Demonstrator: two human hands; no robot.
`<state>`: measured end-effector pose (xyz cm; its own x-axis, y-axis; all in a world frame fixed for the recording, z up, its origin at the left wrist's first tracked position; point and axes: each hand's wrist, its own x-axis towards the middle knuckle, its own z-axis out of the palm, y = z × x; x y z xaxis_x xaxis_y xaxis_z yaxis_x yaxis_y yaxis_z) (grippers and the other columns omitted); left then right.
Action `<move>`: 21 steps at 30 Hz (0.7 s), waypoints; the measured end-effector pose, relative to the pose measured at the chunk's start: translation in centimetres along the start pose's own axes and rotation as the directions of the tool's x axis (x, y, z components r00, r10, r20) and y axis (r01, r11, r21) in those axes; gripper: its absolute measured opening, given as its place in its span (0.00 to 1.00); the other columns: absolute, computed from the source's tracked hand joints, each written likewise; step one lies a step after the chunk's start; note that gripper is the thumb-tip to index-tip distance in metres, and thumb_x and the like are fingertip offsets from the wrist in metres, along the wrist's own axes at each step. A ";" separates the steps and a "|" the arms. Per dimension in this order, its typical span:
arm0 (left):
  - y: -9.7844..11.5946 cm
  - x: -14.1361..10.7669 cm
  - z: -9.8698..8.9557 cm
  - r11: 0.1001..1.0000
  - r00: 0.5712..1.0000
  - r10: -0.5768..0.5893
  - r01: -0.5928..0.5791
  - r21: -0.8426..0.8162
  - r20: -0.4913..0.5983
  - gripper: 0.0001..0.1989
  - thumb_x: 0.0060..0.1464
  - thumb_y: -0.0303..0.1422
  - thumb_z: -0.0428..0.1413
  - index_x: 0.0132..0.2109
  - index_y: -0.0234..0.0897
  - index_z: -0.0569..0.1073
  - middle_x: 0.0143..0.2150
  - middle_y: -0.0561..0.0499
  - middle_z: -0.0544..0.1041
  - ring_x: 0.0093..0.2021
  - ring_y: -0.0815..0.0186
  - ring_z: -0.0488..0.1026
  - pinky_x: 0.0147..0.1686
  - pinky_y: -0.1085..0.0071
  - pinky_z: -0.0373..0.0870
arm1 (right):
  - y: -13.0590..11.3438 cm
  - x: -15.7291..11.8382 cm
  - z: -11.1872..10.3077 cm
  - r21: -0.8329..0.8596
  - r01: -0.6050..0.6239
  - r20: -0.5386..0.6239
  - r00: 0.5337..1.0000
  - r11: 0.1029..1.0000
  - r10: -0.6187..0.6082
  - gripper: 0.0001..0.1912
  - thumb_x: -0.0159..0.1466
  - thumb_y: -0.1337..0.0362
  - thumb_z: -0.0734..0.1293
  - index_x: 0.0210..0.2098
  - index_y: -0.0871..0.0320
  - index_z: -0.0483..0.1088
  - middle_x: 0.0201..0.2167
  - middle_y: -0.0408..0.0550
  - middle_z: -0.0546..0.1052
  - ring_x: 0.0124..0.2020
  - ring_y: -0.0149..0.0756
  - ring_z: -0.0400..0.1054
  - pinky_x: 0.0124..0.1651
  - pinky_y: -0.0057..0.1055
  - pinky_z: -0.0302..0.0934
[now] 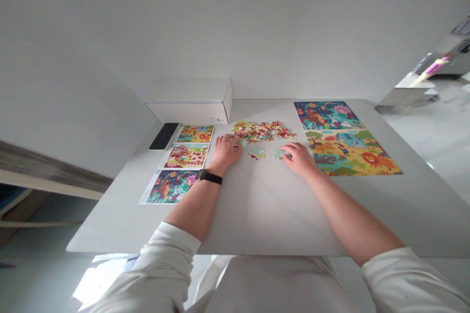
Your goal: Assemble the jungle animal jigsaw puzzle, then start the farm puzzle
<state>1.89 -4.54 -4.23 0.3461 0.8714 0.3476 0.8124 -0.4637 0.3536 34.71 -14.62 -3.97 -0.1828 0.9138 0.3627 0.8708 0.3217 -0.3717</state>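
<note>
Currently we see a heap of small, flat, multicoloured jigsaw pieces (259,131) near the middle of the far edge of our smooth, pale grey table (264,210). Our left hand (226,150), fingers slightly curled, lies at the heap's left side; we cannot tell whether it grips anything. Our right hand (298,157), narrowly bent, touches a pale green jigsaw piece (276,153); whether pinched, we cannot tell. Toward the far right corner lie colourful animal pictures (352,144).
</note>
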 end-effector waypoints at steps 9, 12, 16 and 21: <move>0.1 0.2 -0.9 0.955 0.996 -0.058 0.036 -0.294 -0.068 0.07 0.58 0.31 0.65 0.44 0.41 0.76 0.50 0.42 0.81 0.56 0.52 0.79 0.63 0.54 0.76 | 0.1 0.1 0.0 0.002 -0.011 -0.017 1.000 1.000 0.011 0.14 0.72 0.67 0.69 0.53 0.52 0.83 0.51 0.53 0.85 0.54 0.50 0.77 0.63 0.47 0.69; 0.7 0.3 -1.3 0.764 0.968 -0.242 0.151 -0.627 -0.061 0.06 0.62 0.34 0.62 0.40 0.41 0.71 0.38 0.50 0.78 0.40 0.61 0.79 0.49 0.61 0.80 | 0.1 0.1 -0.1 0.009 -0.012 -0.027 1.000 1.000 0.012 0.14 0.72 0.67 0.68 0.52 0.53 0.83 0.50 0.54 0.85 0.54 0.50 0.77 0.62 0.47 0.70; 2.4 -0.1 -1.9 0.252 0.910 -0.376 0.281 -0.926 0.174 0.15 0.62 0.39 0.67 0.41 0.42 0.67 0.34 0.55 0.76 0.35 0.67 0.79 0.47 0.63 0.83 | 0.0 0.2 -0.1 0.007 -0.002 -0.033 0.999 1.000 0.002 0.14 0.72 0.67 0.68 0.52 0.53 0.83 0.50 0.54 0.85 0.54 0.51 0.78 0.62 0.48 0.71; 4.8 -0.9 -2.0 -0.154 0.878 -0.305 0.336 -0.929 0.368 0.20 0.53 0.29 0.73 0.44 0.41 0.69 0.37 0.55 0.82 0.42 0.65 0.85 0.59 0.58 0.81 | -0.4 0.1 -0.1 0.016 0.053 -0.077 0.996 0.998 -0.051 0.14 0.72 0.66 0.68 0.53 0.52 0.83 0.50 0.54 0.85 0.55 0.52 0.78 0.61 0.49 0.72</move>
<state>4.52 -7.91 -1.09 0.2286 0.9658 -0.1221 -0.4451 0.2153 0.8692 34.38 -14.66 -3.71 -0.1916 0.8743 0.4459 0.8526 0.3733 -0.3656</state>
